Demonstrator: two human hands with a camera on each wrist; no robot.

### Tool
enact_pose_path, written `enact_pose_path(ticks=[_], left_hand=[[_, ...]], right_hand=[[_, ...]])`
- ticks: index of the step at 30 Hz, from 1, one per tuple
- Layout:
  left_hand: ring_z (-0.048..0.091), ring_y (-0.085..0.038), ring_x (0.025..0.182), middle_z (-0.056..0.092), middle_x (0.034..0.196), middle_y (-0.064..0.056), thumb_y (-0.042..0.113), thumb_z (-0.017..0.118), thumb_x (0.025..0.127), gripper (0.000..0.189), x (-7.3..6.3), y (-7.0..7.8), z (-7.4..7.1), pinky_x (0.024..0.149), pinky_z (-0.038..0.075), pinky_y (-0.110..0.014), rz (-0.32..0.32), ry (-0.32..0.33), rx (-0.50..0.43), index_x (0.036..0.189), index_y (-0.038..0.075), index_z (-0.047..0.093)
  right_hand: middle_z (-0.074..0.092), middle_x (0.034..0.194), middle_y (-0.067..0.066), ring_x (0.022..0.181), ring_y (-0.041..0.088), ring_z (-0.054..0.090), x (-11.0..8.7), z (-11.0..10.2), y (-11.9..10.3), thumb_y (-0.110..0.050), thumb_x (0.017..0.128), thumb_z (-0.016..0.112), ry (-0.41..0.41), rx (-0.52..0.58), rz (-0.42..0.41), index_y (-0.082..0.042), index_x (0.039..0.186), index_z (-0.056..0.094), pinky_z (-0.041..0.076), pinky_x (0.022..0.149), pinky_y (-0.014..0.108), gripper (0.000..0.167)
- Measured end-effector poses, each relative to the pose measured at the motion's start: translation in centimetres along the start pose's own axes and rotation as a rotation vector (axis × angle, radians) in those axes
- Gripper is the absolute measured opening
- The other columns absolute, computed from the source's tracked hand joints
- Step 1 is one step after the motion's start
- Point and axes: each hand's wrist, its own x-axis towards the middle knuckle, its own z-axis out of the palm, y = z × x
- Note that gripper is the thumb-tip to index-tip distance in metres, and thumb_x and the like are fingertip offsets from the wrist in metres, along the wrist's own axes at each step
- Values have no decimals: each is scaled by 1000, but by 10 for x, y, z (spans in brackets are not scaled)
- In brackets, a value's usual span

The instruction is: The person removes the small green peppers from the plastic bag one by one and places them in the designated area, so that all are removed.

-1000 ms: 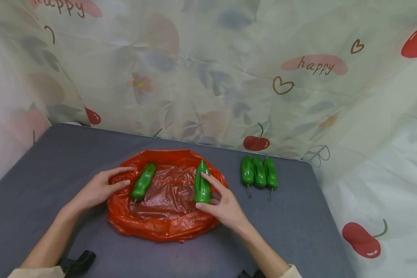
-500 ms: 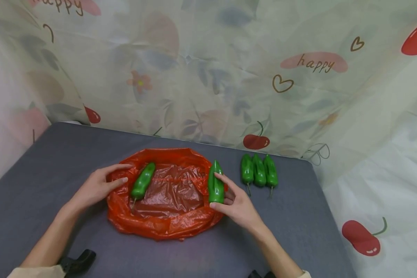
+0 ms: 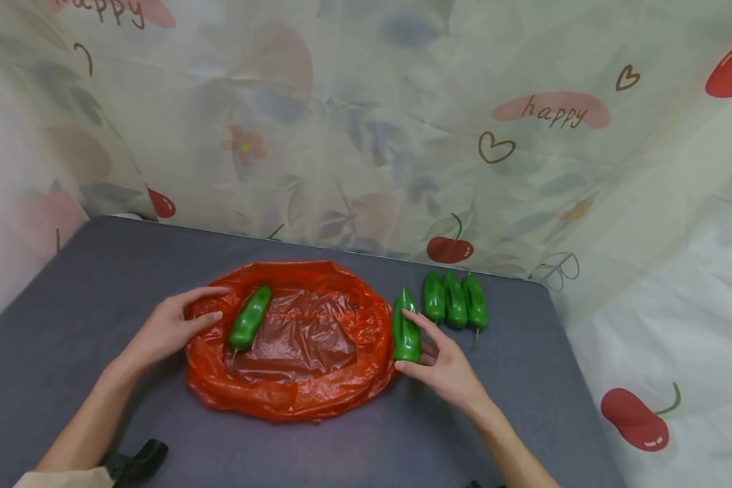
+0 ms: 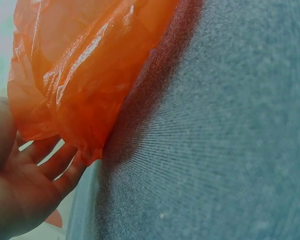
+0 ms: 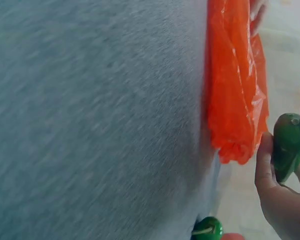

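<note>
My right hand point(image 3: 454, 373) holds a glossy green chili pepper point(image 3: 405, 335) upright between thumb and fingers, pointed tip away from me, just beyond the right rim of a red plastic bag point(image 3: 287, 401). In the right wrist view the held pepper point(image 5: 289, 145) is raised above the table surface. The bag lies with its mouth spread wide and its rim rolled down. Inside, on the left, rests another green chili pepper point(image 3: 250, 318) with its stem toward me. My left hand point(image 3: 165, 331) touches the bag's left side with extended fingers; the left wrist view shows its fingers point(image 4: 55, 162) partly behind the plastic.
Three green chili peppers point(image 3: 455, 301) lie side by side near the back right of the grey table point(image 3: 341, 454), stems toward me. A printed curtain point(image 3: 366, 135) hangs behind the table and along its sides. A black strap point(image 3: 137, 461) shows at my left wrist.
My right hand has carried its pepper rightward, from over the bag's opening to outside its right rim, close to the three peppers. The left hand stays at the bag's left side.
</note>
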Motion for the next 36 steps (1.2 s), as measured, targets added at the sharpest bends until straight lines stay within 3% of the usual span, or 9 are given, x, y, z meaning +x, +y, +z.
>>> enact_pose_path(ticks=[5, 11, 14, 22, 36], left_hand=[[63, -23, 56, 62, 88, -15, 30, 63, 99, 51, -1, 0, -1, 53, 55, -34, 3, -1, 7, 145, 13, 49], [63, -24, 56, 62, 95, -17, 29, 64, 99, 52, -2, -1, -1, 54, 56, -34, 7, -9, -4, 145, 13, 49], [64, -24, 56, 62, 94, -17, 30, 64, 98, 52, -2, -2, -1, 54, 56, -35, 9, -11, -6, 145, 13, 49], [63, -24, 55, 62, 87, -15, 30, 64, 98, 52, -3, -2, -1, 54, 56, -35, 11, -9, 1, 145, 11, 49], [62, -23, 54, 61, 83, -13, 28, 63, 99, 51, -2, -2, 1, 53, 55, -34, 18, -16, 12, 144, 10, 50]], right_hand=[[19, 162, 7, 123, 34, 57, -6, -6, 5, -2, 84, 78, 22, -38, 10, -25, 152, 40, 55, 83, 30, 82], [19, 162, 10, 119, 35, 58, -10, -12, 10, -6, 82, 81, 69, -124, 14, -27, 150, 43, 55, 81, 30, 80], [18, 162, 13, 115, 35, 58, -13, -17, 12, -5, 82, 81, 79, -130, 14, -24, 150, 43, 55, 80, 30, 80], [28, 158, 6, 112, 30, 60, -19, -29, 16, -6, 80, 82, 108, -124, 64, -27, 150, 43, 55, 80, 31, 83], [38, 149, 18, 110, 30, 64, -34, -46, 32, -5, 81, 82, 142, -139, 126, -25, 150, 42, 56, 77, 31, 82]])
